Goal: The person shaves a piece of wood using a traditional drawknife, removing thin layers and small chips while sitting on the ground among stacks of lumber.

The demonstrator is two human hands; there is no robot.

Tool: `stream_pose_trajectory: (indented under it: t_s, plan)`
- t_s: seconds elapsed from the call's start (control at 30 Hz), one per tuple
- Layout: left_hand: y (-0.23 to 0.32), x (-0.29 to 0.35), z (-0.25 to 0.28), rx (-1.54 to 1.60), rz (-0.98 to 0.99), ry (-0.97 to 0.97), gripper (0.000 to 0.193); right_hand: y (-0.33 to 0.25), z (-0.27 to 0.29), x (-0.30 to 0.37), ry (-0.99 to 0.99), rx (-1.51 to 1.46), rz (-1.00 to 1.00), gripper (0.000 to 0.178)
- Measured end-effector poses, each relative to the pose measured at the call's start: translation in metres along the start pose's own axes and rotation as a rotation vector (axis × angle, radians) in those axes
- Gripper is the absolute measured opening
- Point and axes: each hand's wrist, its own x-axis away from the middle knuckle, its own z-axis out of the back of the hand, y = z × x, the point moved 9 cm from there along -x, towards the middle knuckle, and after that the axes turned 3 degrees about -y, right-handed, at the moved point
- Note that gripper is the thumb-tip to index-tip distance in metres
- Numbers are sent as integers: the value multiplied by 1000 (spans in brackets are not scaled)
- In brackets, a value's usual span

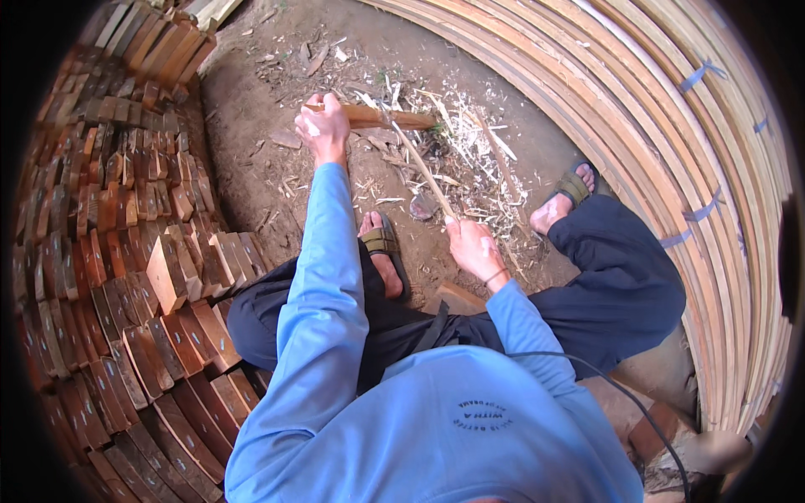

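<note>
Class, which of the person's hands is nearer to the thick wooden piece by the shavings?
Left. The left hand grips the wooden piece near its left end; the right hand is apart from it, lower and further right in view, gripping a stick.

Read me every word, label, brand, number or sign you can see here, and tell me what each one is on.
Blue shirt: small dark printed lettering in a rounded patch; I won't copy its wording.
Stacked wood pieces: small pale marks on some ends, too small to tell whether they are writing.
</note>
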Motion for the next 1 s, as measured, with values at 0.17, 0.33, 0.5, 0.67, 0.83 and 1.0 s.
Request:
stream_pose_trajectory:
  t_s: [0.17, 0.33, 0.5, 0.67, 0.83, 1.0]
  plan:
    - [-11, 1, -9, -24, 102, -204, 43, -49, 77, 15, 188, -320, 15, 50]
    - [-29, -2, -12, -56, 132, -177, 45, -15, 11, 6, -39, -76, -37, 52]
    - [-26, 3, -8, -37, 158, -244, 45, -37, 52, 12, 230, -85, 32, 57]
    - [-32, -7, -9, -63, 89, -98, 38, -38, 27, 11, 149, -139, 130, 59]
    - [-16, -4, -7, -27, 84, -118, 42, -16, 3, 9, -192, -6, -91, 57]
    - [0, 1, -12, -75, 27, -128, 41, 13, -18, 18, -336, -553, -421, 54]
